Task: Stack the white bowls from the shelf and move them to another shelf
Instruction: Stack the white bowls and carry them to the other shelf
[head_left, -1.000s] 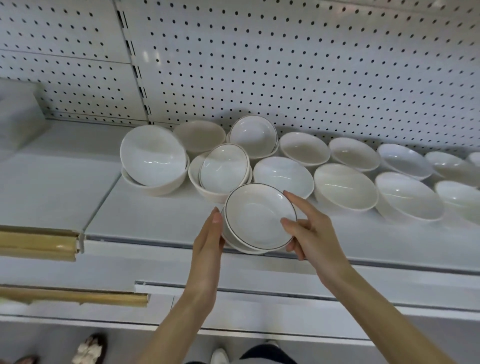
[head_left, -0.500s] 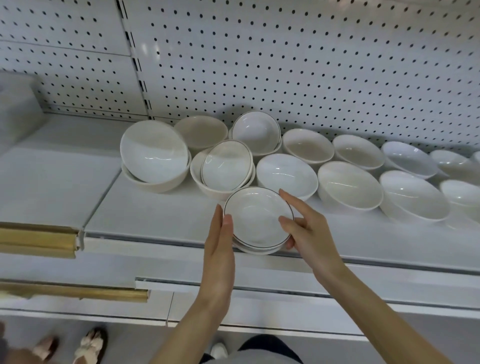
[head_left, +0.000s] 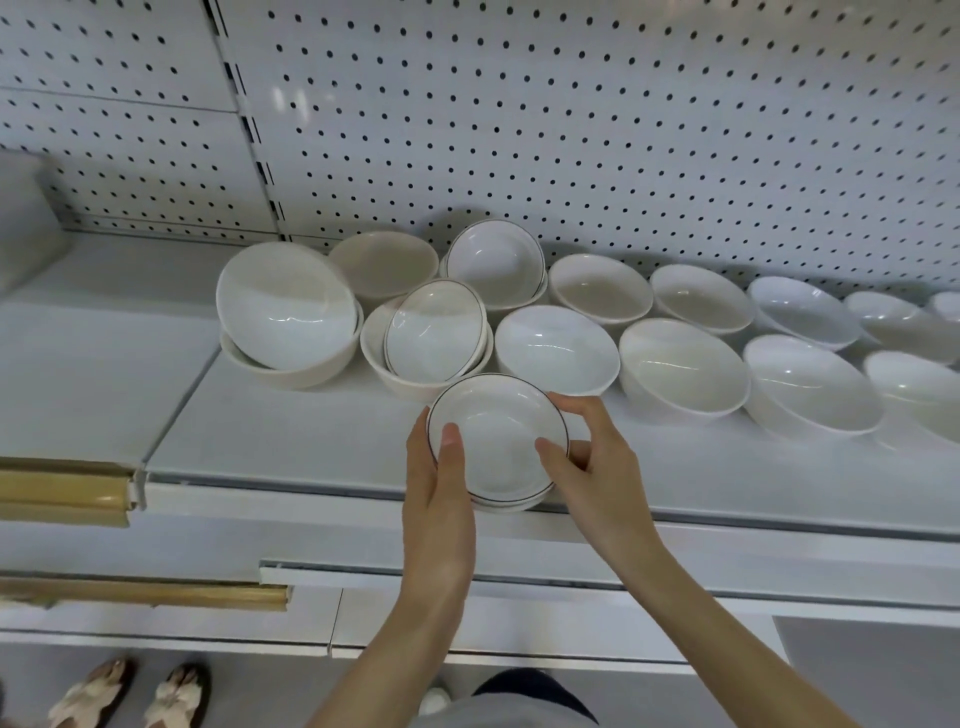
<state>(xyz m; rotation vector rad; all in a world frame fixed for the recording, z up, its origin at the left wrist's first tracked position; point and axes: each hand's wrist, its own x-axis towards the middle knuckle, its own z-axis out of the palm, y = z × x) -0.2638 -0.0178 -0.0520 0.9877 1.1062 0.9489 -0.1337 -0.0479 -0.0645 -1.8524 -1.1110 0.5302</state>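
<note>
A stack of dark-rimmed shallow bowls sits at the front edge of the white shelf, nested one inside another, with a second thin dark rim showing below the top one; the top bowl is empty, and whether the stack rests on the shelf or is lifted off it cannot be told. The left hand grips its left side with the thumb laid over the rim into the bowl, and the right hand grips its right side, thumb on the near rim and forefinger curled over the far rim. Just behind, a cream bowl holds a tilted dark-rimmed bowl. To the left, a large white bowl lies tilted inside another of the same kind. At the back, a rear pair of dark-rimmed bowls leans beside an empty beige bowl. A plain white bowl stands just right of the cream one, and two rows of empty single bowls run off to the right. All the bowls are round, smooth and glossy, with soft highlights on their inner curves. The shelf is matt and flat, backed by a white pegboard panel dotted with dark holes. Tan strips edge the shelves at left.
</note>
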